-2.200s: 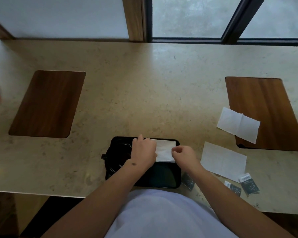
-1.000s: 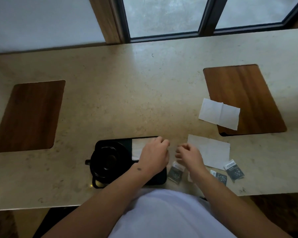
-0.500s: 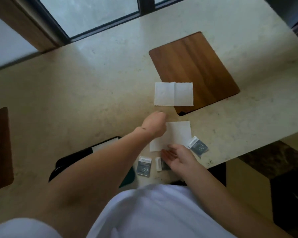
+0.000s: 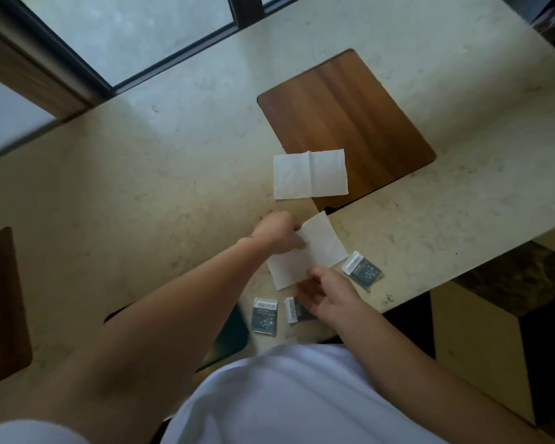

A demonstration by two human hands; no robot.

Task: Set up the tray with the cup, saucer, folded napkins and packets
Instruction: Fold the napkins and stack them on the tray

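Observation:
My left hand (image 4: 277, 233) pinches the far left edge of a white napkin (image 4: 314, 251) and lifts that side off the counter. My right hand (image 4: 330, 293) holds the napkin's near edge with its fingertips. A second white napkin (image 4: 310, 174), opened flat with a crease, lies farther away, partly on a wooden inlay (image 4: 350, 123). Three dark packets lie near the counter's front edge: one (image 4: 264, 316) left of my right hand, one (image 4: 297, 310) partly under it, one (image 4: 362, 270) to its right. The black tray (image 4: 231, 334) is mostly hidden behind my left forearm; cup and saucer are hidden.
The beige stone counter (image 4: 173, 187) ends close behind the packets on the right. Another wooden inlay (image 4: 0, 302) sits at the left edge of view. A window frame (image 4: 173, 56) runs along the back.
My view swung right, away from the tray. Both hands left the tray and went to the nearer napkin; my left hand now lifts its far edge, which lay flat half a second ago.

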